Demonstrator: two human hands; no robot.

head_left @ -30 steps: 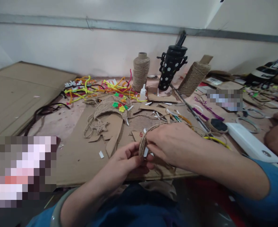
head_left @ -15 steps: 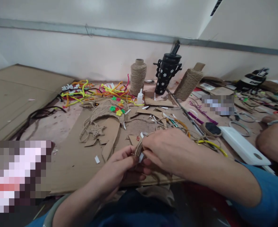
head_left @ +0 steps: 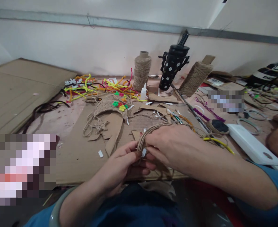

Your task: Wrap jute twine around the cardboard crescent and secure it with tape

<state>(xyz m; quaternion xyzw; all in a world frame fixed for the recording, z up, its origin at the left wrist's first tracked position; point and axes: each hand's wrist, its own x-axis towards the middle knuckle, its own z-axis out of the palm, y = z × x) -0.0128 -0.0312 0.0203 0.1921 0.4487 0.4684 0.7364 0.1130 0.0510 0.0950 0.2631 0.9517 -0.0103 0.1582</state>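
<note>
More of the curved, ridged twine band shows now, right of the twine star; the left hand pinches its end, the right hand seemingly grips its inner edge.

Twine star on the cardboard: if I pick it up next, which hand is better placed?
Probably your left hand. The twine star lies on that side, nearer to it, while your right hand would have to cross over. Both are on the curved twine band, so the left must let go first.
</note>
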